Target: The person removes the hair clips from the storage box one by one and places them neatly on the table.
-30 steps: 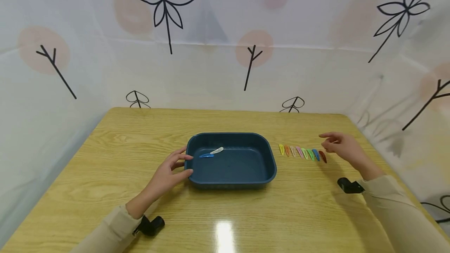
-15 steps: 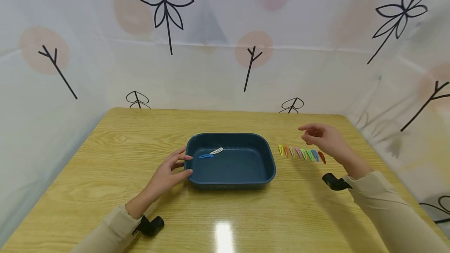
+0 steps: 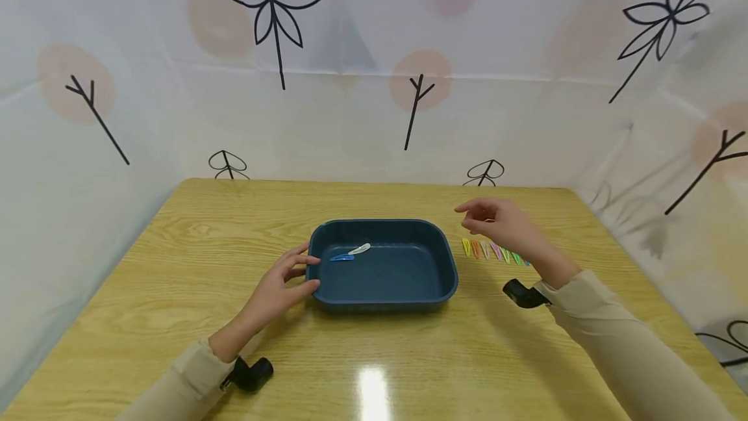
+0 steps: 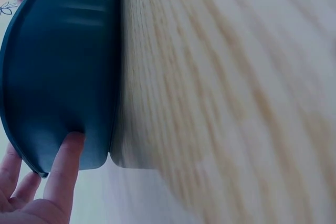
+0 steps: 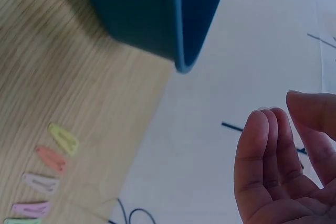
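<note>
In the head view, my left hand [image 3: 280,290] grips the left end of a dark blue rectangular basin [image 3: 382,307]. Its fingertips reach over the rim; in the left wrist view the thumb [image 4: 67,163] presses the outer wall. A blue hair clip [image 3: 342,257] and a white hair clip [image 3: 360,249] lie inside the basin. My right hand [image 3: 507,225] hovers beyond the basin's right end, fingers loosely bent with nothing visible between them. Below it runs a row of hair clips, including a yellow clip [image 5: 63,138], an orange clip [image 5: 51,158] and a pink clip [image 5: 31,209].
Everything stands on a wood-grain table [image 3: 234,232]. A pale cloth [image 3: 345,122] printed with flowers and twigs hangs behind and beside it. Dark cameras sit at both wrists, such as the right wrist camera [image 3: 523,293]. My right forearm covers the row's right end.
My right hand has moved left and a little upward, from the row's right end to above its left end. The left hand, the basin and the clips inside it have stayed put.
</note>
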